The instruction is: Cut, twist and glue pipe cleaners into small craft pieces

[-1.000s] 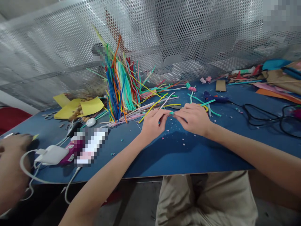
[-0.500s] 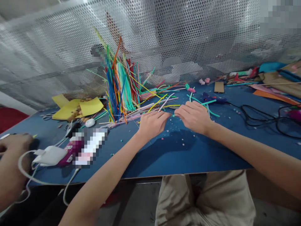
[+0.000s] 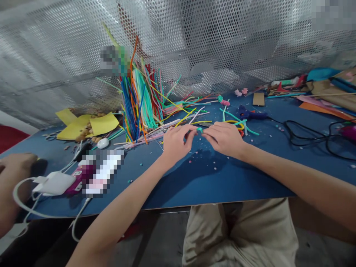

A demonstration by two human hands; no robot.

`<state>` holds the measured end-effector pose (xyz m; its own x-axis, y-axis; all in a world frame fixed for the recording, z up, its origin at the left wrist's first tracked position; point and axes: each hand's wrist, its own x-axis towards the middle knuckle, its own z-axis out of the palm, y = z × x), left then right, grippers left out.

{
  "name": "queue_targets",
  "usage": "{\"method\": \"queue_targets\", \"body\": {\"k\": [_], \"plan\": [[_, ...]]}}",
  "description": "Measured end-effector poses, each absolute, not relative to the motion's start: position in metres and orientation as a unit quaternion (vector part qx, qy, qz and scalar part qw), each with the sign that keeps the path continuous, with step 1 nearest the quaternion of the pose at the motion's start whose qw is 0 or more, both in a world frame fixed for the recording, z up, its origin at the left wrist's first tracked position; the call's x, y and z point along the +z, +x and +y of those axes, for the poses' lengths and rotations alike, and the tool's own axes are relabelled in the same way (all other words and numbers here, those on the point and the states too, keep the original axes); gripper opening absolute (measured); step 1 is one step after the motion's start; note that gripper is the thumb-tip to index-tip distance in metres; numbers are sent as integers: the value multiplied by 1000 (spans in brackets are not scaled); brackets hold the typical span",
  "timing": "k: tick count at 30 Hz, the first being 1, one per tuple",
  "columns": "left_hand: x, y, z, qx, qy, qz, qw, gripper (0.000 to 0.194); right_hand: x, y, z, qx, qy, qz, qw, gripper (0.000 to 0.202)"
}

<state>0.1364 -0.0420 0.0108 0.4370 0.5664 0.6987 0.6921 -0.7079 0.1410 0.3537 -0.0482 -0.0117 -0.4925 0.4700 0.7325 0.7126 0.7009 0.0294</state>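
Note:
A short teal piece of pipe cleaner (image 3: 199, 130) is pinched between my two hands, above the blue table. My left hand (image 3: 178, 140) is closed on its left end with thumb and fingertips. My right hand (image 3: 226, 140) grips the other end, fingers bent together. Just behind my right hand lies a yellow-and-red loop (image 3: 239, 124), possibly a scissors handle, partly covered. Teal pipe cleaners (image 3: 251, 130) lie crossed beside it. Loose pink, lilac and yellow pipe cleaners (image 3: 167, 129) spread behind my left hand. A small teal-and-pink fuzzy figure (image 3: 224, 102) rests farther back.
A tall bundle of coloured pipe cleaners (image 3: 143, 100) stands against the perforated metal panel (image 3: 211, 44). To the right lies a blue glue gun (image 3: 253, 113) with a black cable (image 3: 300, 139). At left are a phone (image 3: 107, 170), a white charger (image 3: 54, 183) and another person's hand (image 3: 16, 167).
My hands have risen slightly and the teal piece shows more between my fingertips. My right hand has shifted, uncovering the yellow-and-red loop. The whole view has moved a little.

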Motion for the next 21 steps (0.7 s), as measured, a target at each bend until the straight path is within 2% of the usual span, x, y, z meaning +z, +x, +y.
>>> {"method": "queue_targets", "body": {"k": [4,9,11,14,17,19,21], "plan": [[10,131,-39,-328,-855,-352,195,19,-7,359,-49,-221,-341,-854,324,28],[16,127,-40,-249,-888,-304,238,21,2,367,-47,-276,-328,-845,319,25],[17,128,-40,-260,-897,-293,204,21,2,367,-45,-255,-340,-837,346,25],[17,131,-41,-306,-903,-293,72,22,-2,364,-43,-192,-364,-828,381,27],[18,135,-43,-340,-887,-311,-42,26,-7,360,-43,-173,-363,-839,367,27],[18,136,-44,-350,-874,-333,-47,26,-11,359,-43,-182,-354,-850,346,27],[16,136,-44,-358,-863,-357,-5,24,-13,359,-44,-190,-349,-854,335,27]]}}
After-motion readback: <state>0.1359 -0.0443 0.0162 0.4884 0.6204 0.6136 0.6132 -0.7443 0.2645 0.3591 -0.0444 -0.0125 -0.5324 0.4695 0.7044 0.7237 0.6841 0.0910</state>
